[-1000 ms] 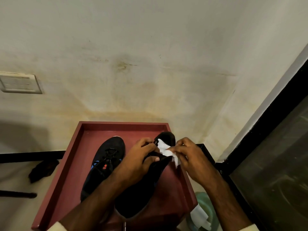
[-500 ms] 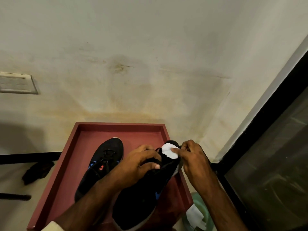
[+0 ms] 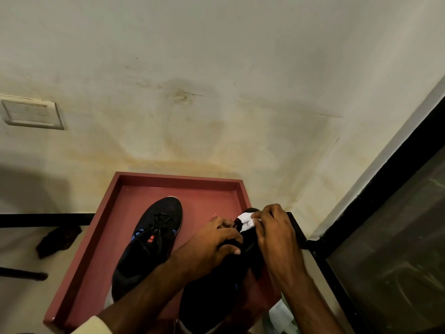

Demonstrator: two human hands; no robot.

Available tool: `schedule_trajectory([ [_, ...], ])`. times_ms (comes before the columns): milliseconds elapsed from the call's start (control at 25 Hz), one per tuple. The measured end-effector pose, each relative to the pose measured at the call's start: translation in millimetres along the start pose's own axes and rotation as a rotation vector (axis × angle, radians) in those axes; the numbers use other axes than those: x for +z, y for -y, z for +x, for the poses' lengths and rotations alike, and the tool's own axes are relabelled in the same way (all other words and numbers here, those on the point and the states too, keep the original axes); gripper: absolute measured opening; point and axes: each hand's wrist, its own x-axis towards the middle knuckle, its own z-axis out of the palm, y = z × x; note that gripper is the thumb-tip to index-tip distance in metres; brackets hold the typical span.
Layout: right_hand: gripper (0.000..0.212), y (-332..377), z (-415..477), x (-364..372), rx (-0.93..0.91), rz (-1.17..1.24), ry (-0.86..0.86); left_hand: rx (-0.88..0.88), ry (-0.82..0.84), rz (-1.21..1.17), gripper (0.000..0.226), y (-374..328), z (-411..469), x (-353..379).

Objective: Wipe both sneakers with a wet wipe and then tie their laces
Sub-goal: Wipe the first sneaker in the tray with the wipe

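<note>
Two small changes show on my feed since a second ago: the crumpled white wet wipe (image 3: 245, 219) was a longer strip between the hands and is now a tighter wad, and the right hand (image 3: 277, 237) has moved further over the toe. The rest matches, apart from a slight shift of the view. The held black sneaker (image 3: 216, 297) sits between the two hands, toe pointing away from me and heel toward the bottom edge, over the near right part of the dark red raised-rim worktop (image 3: 204, 196). The wipe lies on its toe, under the right fingertips. The left hand (image 3: 212, 247) grips the sneaker from above, fingers curled over the upper and thumb pressed to its side. The right hand has its fingers bent and pinches the wipe against the toe. The resting black sneaker with blue trim and an orange tag (image 3: 154, 237) lies flat on the worktop just left of the left forearm, untouched, laces loose. I cannot tell whether the held sneaker's sole touches the worktop.
</note>
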Motion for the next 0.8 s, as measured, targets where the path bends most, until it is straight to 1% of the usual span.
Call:
schedule_trajectory([
  [80,0.027,-1,7,7,0.005,-0.027,0.045,-0.002,-0.009,0.003,0.024,0,1,-1],
  [160,0.024,-3,14,15,-0.017,-0.047,0.067,-0.002,-0.026,-0.016,0.024,2,2,0],
  [240,0.034,-1,19,17,-0.053,0.002,0.115,0.001,-0.034,-0.029,0.023,2,1,2],
  [360,0.023,9,23,9,-0.091,0.058,0.244,0.004,-0.050,-0.047,0.024,3,-1,6],
  [440,0.019,14,22,7,-0.075,0.138,0.234,-0.002,-0.089,-0.074,0.027,6,-2,7],
  [520,0.015,19,23,8,-0.038,0.231,0.162,-0.012,-0.134,-0.096,0.031,8,-4,8],
  [640,0.010,20,22,11,-0.014,0.289,0.087,-0.027,-0.158,-0.115,0.034,7,-6,11],
  [720,0.011,22,22,16,0.048,0.309,0.101,-0.028,-0.159,-0.129,0.034,5,-7,12],
  [800,0.012,26,21,19,0.099,0.326,0.169,-0.032,-0.159,-0.124,0.034,6,-6,12],
])
